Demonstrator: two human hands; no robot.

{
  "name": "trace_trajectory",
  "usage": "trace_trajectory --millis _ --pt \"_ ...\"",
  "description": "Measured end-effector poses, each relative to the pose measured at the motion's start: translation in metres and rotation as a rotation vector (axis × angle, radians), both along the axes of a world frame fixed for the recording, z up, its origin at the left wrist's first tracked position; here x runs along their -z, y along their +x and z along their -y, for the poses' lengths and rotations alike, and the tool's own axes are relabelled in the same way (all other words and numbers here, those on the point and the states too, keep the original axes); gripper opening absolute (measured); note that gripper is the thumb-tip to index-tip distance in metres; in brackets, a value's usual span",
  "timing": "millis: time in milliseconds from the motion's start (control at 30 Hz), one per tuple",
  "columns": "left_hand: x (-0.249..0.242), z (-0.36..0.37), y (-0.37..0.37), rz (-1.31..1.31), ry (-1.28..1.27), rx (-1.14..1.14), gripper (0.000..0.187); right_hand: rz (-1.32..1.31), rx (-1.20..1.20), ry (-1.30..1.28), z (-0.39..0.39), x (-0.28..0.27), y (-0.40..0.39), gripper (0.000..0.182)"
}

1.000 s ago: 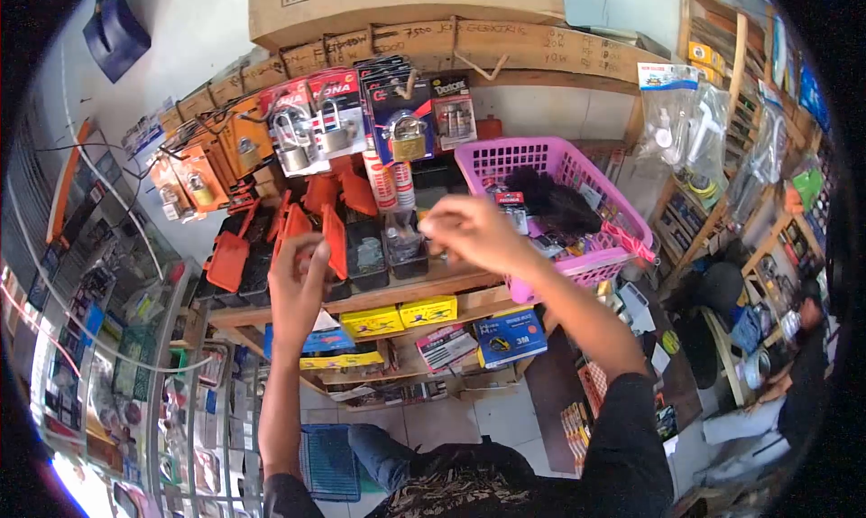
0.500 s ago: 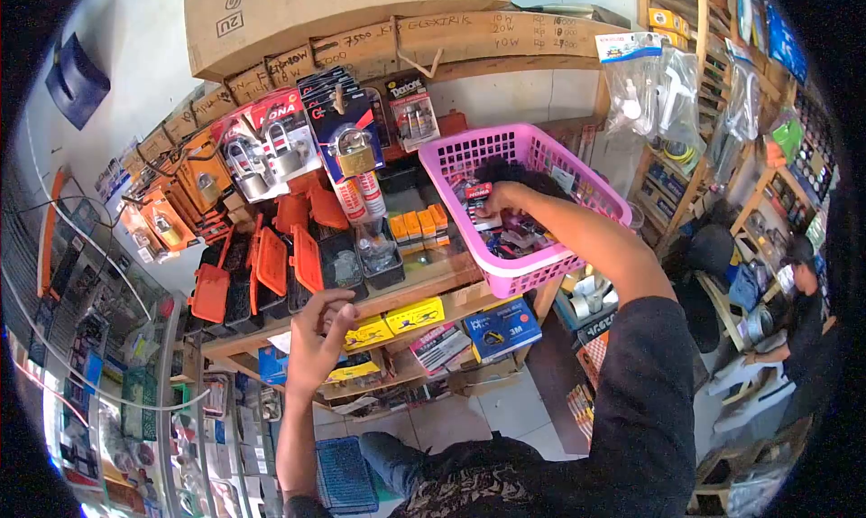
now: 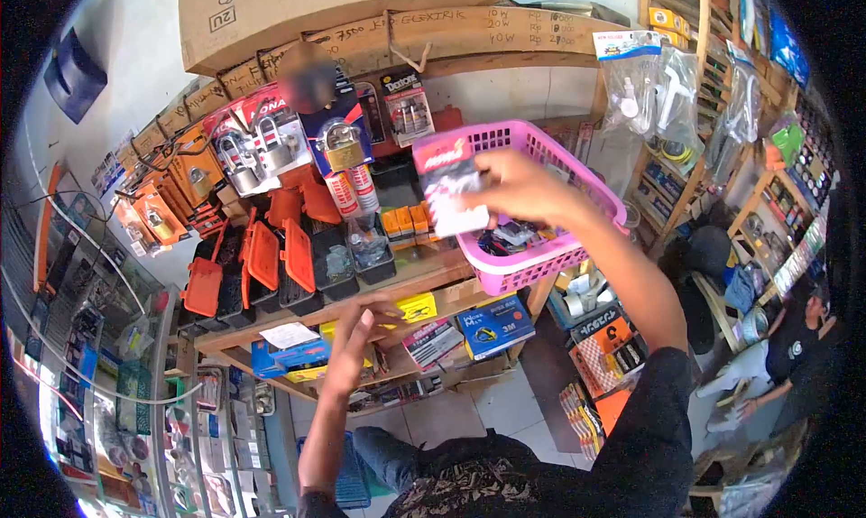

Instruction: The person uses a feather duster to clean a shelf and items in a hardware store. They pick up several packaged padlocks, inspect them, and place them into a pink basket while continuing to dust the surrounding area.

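My right hand (image 3: 528,189) grips a carded pack (image 3: 448,189) with a red header and a pale, blurred lower part. Motion smears the print, so its contents cannot be made out. The pack is above the left edge of a pink plastic basket (image 3: 528,279), which holds many small packaged goods. My left hand (image 3: 354,339) hangs in front of the shelf edge with its fingers apart and nothing in it. Yellow boxes (image 3: 417,308) sit on the lower shelf just behind that hand.
Carded padlocks (image 3: 343,145) hang behind the counter. Black bins with orange lids (image 3: 262,254) line its left part, beside small orange boxes (image 3: 406,220). A blue box (image 3: 494,327) rests on the lower shelf. Another person (image 3: 789,346) is at the far right.
My right hand has come up and left out of the basket, now holding the carded pack. My left hand has shifted slightly right and down. The view has moved a little.
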State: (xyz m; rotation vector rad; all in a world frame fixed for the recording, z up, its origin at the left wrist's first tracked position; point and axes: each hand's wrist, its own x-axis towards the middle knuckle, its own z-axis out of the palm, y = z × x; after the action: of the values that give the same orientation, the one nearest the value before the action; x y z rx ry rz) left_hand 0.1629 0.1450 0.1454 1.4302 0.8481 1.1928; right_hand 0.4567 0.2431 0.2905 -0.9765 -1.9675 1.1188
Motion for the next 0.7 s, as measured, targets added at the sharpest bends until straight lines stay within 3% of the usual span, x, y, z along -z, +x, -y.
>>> trace_trajectory --millis 33,67,133,233,333,400,467,500,567,633,700 --pt "0.003 0.002 0.014 0.137 -0.042 0.095 0.061 0.021 -0.085 -0.026 0.022 0.003 -0.008 0.025" --pt "0.006 0.007 0.033 0.135 -0.045 0.1 0.061 0.084 -0.145 0.008 0.037 0.016 -0.017 0.032" --pt "0.014 0.02 0.066 0.686 -0.178 0.265 0.066 0.11 -0.186 0.144 0.074 0.043 -0.035 0.029" --pt "0.012 0.04 0.075 0.706 -0.467 0.373 0.073 0.453 -0.134 0.31 0.103 0.059 -0.041 0.041" --pt "0.034 0.032 0.069 0.721 -0.536 0.405 0.075 0.592 0.026 0.529 0.099 0.053 -0.02 0.048" --pt "0.034 0.034 0.068 0.801 -0.539 0.387 0.078 0.757 0.268 0.644 0.084 0.038 0.007 0.05" --pt "0.035 0.033 0.06 0.833 -0.554 0.412 0.08 0.966 0.56 0.502 0.065 0.019 0.034 0.053" --pt "0.031 0.035 0.058 0.863 -0.582 0.373 0.082 1.107 0.674 0.558 0.048 0.025 0.056 0.052" --pt "0.035 0.033 0.053 0.855 -0.573 0.346 0.08 1.278 0.725 0.381 0.02 0.036 0.098 0.052" --pt "0.035 0.033 0.051 0.857 -0.558 0.314 0.077 1.229 0.653 0.201 0.013 0.043 0.121 0.041" --pt "0.029 0.033 0.05 0.823 -0.54 0.296 0.076 1.141 0.727 0.32 0.02 0.054 0.132 0.03"
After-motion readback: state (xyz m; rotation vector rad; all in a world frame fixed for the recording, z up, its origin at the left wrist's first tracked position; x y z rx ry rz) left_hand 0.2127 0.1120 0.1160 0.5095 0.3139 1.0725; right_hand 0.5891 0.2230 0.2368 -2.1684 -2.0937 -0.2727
